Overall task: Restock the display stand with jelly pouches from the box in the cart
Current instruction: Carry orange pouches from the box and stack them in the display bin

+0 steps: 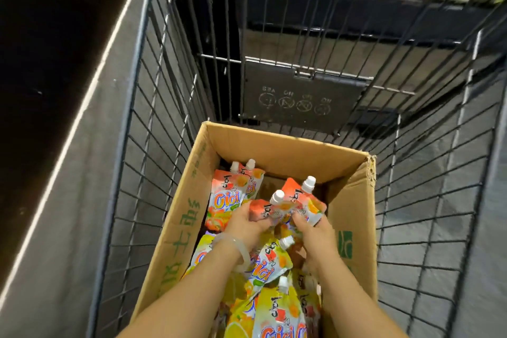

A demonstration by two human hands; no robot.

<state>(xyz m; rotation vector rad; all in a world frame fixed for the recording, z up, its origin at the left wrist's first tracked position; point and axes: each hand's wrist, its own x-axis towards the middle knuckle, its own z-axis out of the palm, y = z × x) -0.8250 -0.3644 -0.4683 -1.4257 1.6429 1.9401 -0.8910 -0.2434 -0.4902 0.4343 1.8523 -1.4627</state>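
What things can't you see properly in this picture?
Head view only:
- Display stand: out of frame.
- Box floor: covered by pouches and both arms.
- Near pouches: cut by the bottom edge.
- Pouches held by the left hand and right hand: count unclear, they overlap.
- Cart flap signs: too faint.

Both forearms reaching forward and down, close together. Left hand (248,221) and right hand (310,228) curled, gripping; right fingertips hidden, grip probably a pinch. Bangle on left wrist.
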